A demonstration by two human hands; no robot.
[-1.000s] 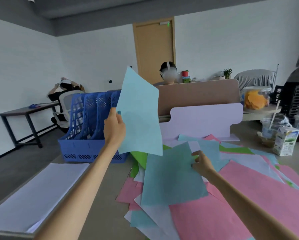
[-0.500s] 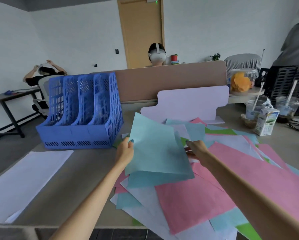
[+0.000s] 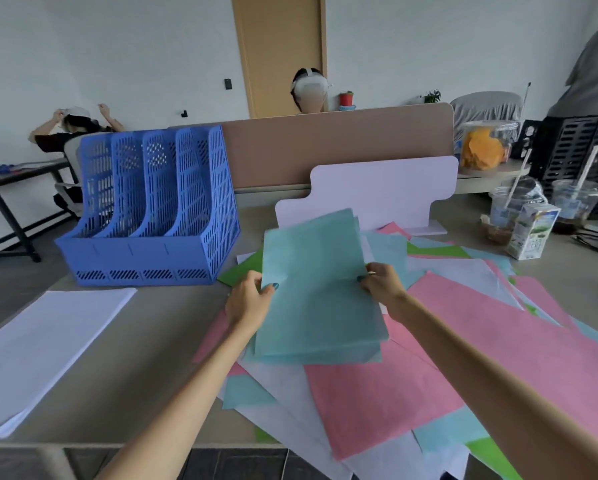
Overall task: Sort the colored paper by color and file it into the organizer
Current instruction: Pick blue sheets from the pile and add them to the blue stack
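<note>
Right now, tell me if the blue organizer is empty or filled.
Empty: no paper shows in any slot of the blue organizer.

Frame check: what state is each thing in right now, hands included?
Left hand: grips the left edge of the light blue paper sheets.
Right hand: pinches their right edge.
Light blue paper sheets: lifted over the pile, not filed.
Blue plastic slotted organizer: upright, no paper visible in its slots.
Mixed pile of pink, white, green and blue paper: loose, overlapping, unsorted.
White paper stack: lying flat.
White drink carton: upright.
</note>
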